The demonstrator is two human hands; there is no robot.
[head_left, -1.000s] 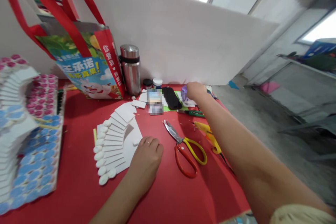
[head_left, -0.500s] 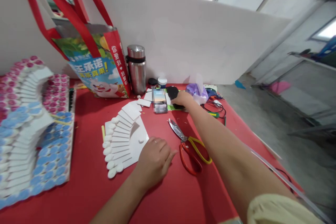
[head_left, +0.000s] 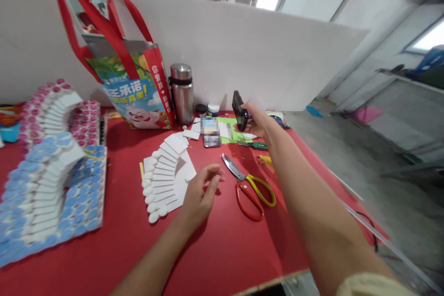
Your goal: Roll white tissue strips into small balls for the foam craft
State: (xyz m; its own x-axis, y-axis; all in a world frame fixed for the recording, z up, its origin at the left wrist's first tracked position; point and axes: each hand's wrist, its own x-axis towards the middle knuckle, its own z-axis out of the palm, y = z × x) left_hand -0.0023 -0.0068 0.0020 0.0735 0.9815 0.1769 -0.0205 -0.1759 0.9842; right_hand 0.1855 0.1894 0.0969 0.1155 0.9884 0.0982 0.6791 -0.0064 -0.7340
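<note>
My right hand [head_left: 255, 120] reaches to the back of the table, closed on a black slab-like object [head_left: 240, 110] tipped on edge above the green sheet; its exact kind is unclear. Below that hand lies a green-handled utility knife [head_left: 258, 145]. My left hand [head_left: 203, 189] is held near the table's middle with fingers loosely bent and apart, holding nothing. Beside it on the left, a fan of white cards with round white pieces [head_left: 166, 171] rests on a white board [head_left: 183, 185]. To its right lie scissors [head_left: 243, 177] with one red and one yellow handle, blades parted.
A shopping bag [head_left: 138, 88] with red handles and a steel flask [head_left: 182, 97] stand along the white partition [head_left: 270, 55]. A phone [head_left: 211, 132] and two small jars [head_left: 212, 109] are near them. Pink and blue flower-like pieces [head_left: 79, 194] fill the left side.
My right hand has lifted the black object and tilted it upright, uncovering more of the green sheet. My left hand has turned and its fingers have spread. The view has shifted slightly.
</note>
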